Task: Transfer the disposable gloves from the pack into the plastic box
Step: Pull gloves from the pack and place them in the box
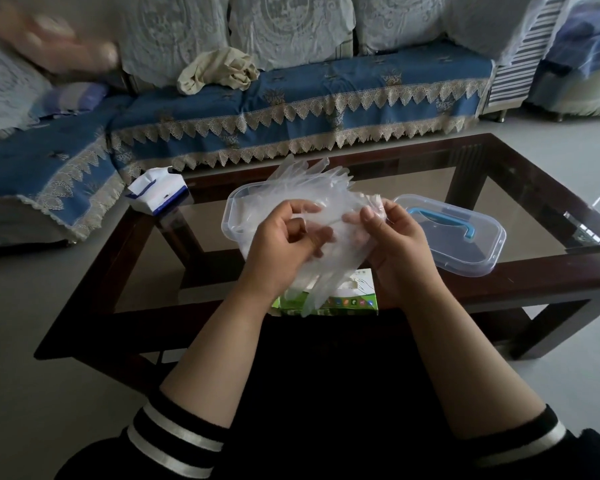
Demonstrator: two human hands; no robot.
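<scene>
Bundle of clear disposable gloves held above the plastic box. Left hand fingers curled, pinching the bundle; right hand thumb and fingers pinching its right edge. Green glove pack lies nearer the person than the box; lid right of it. Both rest on a glass-topped table, blue sofa beyond.

— Where's the plastic box?
— On the table, its lid just right of it, the pack at the near edge.
— And the gloves?
— Above the box, between both hands.
</scene>
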